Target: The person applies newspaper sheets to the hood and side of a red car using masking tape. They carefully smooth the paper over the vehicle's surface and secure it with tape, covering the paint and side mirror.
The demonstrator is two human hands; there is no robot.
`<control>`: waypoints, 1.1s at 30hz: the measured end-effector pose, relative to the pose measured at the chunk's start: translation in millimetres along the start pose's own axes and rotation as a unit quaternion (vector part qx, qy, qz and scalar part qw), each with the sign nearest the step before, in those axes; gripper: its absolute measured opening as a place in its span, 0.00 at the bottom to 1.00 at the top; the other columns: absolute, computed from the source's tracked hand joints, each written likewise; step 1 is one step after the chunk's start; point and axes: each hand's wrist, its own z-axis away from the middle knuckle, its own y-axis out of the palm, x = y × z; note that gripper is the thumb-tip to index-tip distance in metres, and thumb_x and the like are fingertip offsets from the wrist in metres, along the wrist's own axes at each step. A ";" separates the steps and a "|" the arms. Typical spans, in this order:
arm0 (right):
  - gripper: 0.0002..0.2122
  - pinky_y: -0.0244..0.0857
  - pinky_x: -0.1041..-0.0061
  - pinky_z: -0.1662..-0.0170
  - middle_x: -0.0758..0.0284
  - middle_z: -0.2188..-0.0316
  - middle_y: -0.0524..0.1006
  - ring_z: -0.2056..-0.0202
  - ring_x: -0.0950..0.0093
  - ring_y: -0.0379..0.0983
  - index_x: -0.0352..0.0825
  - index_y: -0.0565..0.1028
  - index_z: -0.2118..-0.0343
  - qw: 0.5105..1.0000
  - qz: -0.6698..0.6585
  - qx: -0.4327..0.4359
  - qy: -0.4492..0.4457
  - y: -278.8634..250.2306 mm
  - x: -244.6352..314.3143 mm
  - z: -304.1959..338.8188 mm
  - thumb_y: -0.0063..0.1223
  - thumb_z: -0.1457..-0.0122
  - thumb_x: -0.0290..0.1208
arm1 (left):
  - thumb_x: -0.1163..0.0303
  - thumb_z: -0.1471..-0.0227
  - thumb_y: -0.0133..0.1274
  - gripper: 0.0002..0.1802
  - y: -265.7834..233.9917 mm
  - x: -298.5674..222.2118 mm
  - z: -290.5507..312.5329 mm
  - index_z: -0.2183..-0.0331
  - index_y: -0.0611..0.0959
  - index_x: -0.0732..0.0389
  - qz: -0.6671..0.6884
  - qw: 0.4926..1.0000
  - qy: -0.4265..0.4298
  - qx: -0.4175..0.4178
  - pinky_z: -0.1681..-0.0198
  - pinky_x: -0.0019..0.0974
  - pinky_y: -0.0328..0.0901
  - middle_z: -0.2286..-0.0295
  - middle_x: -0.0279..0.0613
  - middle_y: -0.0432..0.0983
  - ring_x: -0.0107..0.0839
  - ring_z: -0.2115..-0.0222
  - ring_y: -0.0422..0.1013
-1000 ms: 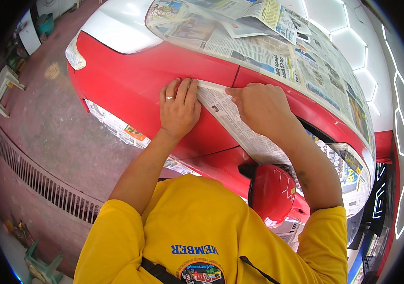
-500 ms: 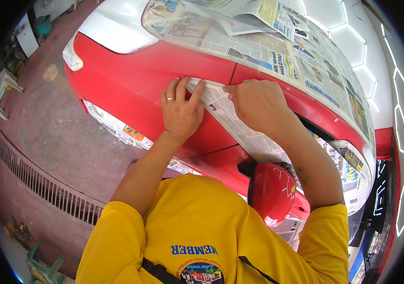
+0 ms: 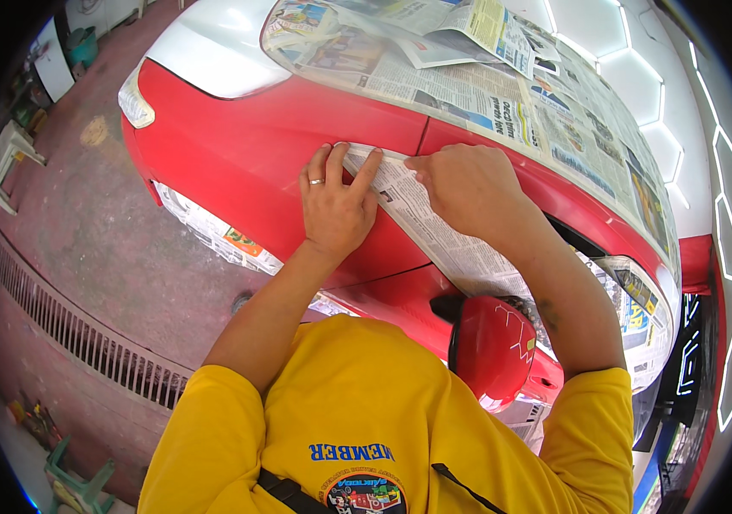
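Note:
A folded strip of newspaper (image 3: 417, 214) lies slantwise across the red side of a car (image 3: 237, 137), its narrow far end toward the front fender. My left hand (image 3: 337, 201), a ring on one finger, rests with fingers spread over that far end and the red paint beside it. Across from it, my right hand (image 3: 469, 188) is curled, its index fingertip pressed at the strip's upper edge. The right hand's other fingertips are hidden beneath it. Nearer my body, the strip runs toward the red side mirror (image 3: 492, 347).
More newspaper (image 3: 460, 98) under clear film covers the windshield area. A white panel (image 3: 220, 47) and a covered headlamp (image 3: 134, 98) form the car's front. At left are a floor drain grate (image 3: 92, 334), a white stool (image 3: 8, 163) and a green stool (image 3: 79, 480).
My left hand has shifted slightly to the right along the strip's far end. My right hand stays at nearly the same place. The view has moved a little.

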 end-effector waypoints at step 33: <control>0.14 0.76 0.60 0.65 0.65 0.72 0.85 0.67 0.64 0.85 0.50 0.88 0.48 0.995 0.097 -0.028 -0.015 14.2 -4.2 -0.4 0.60 0.31 0.44 | 0.41 0.33 0.53 0.48 3.2 28.9 30.3 0.25 0.63 0.60 -0.080 0.988 0.014 0.129 0.26 0.74 0.40 0.25 0.50 0.54 0.56 0.23 0.44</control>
